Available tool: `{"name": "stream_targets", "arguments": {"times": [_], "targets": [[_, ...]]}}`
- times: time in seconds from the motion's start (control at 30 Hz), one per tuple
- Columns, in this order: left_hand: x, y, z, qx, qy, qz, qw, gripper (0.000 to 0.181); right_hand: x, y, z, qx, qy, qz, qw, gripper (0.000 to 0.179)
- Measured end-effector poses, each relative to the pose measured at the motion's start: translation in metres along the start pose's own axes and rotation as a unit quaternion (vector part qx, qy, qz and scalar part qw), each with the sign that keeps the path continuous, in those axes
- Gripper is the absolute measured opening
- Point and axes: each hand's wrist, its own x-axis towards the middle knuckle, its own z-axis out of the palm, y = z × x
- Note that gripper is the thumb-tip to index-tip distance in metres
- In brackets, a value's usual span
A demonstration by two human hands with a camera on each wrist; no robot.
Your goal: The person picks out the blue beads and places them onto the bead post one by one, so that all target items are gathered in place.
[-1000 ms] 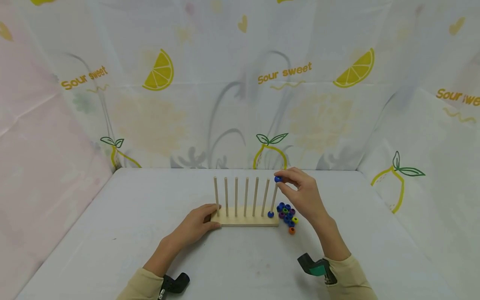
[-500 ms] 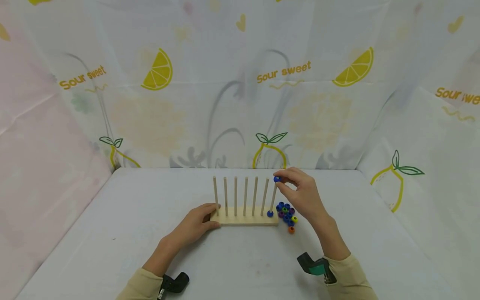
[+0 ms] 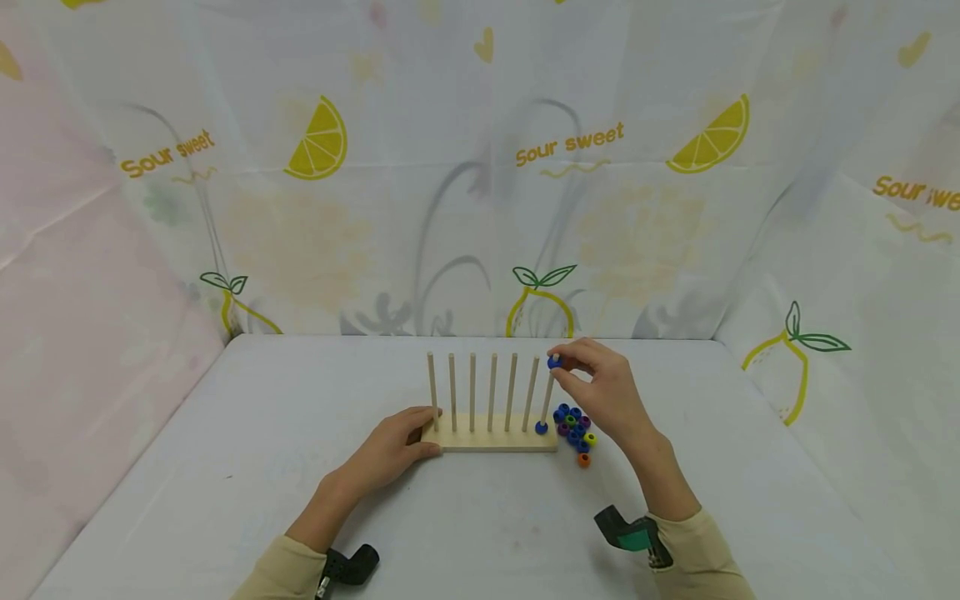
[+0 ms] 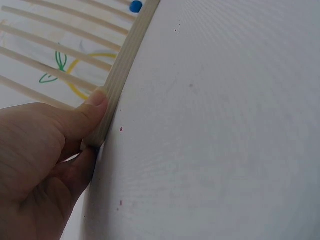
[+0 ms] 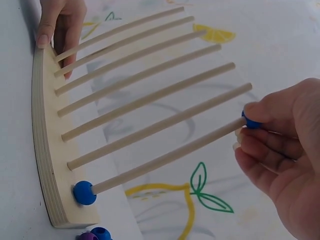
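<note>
A wooden peg rack (image 3: 487,442) with a row of several upright dowels stands on the table. My left hand (image 3: 393,446) grips its left end, thumb on the front edge, as the left wrist view also shows. At the rightmost dowel (image 5: 170,156), my right hand (image 3: 603,383) pinches a blue bead (image 5: 251,120) between thumb and fingers. That bead sits around the dowel's top end, the tip showing through it in the head view. Another blue bead (image 3: 541,427) rests at the foot of the same dowel. The other dowels carry no beads.
A loose pile of beads (image 3: 573,427), mostly blue with some purple, green and yellow, lies just right of the rack. One orange bead (image 3: 583,460) lies at its near side. A printed cloth backdrop (image 3: 450,208) rises behind the white table (image 3: 480,533).
My right hand has lowered slightly, and the blue bead has gone from the dowel's tip to a little down around it. The left hand and rack have stayed put.
</note>
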Motion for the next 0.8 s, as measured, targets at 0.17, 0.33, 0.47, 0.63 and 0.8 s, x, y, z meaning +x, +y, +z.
{"name": "stream_targets", "arguments": {"times": [0.17, 0.33, 0.47, 0.63, 0.8], "targets": [[-0.0003, 0.0003, -0.0004, 0.000, 0.000, -0.001, 1.0000, 0.058, 0.0001, 0.0013, 0.0005, -0.001, -0.005, -0.001, 1.0000, 0.018], [-0.0007, 0.0016, -0.0013, -0.004, -0.001, -0.004, 1.0000, 0.057, 0.0004, 0.0033, 0.0010, -0.013, -0.012, 0.006, 0.9998, 0.015], [-0.0010, 0.0014, -0.0012, -0.004, 0.000, -0.005, 1.0000, 0.056, 0.0007, 0.0035, 0.0013, -0.017, -0.023, 0.015, 0.9995, 0.013], [-0.0013, 0.0017, -0.0014, -0.003, 0.001, -0.007, 1.0000, 0.056, -0.0005, 0.0041, 0.0018, -0.022, -0.038, 0.021, 0.9988, 0.012], [-0.0012, 0.0022, -0.0020, -0.004, -0.001, -0.010, 0.9999, 0.056, -0.0021, 0.0051, 0.0025, -0.030, -0.050, 0.026, 0.9979, 0.012]]}}
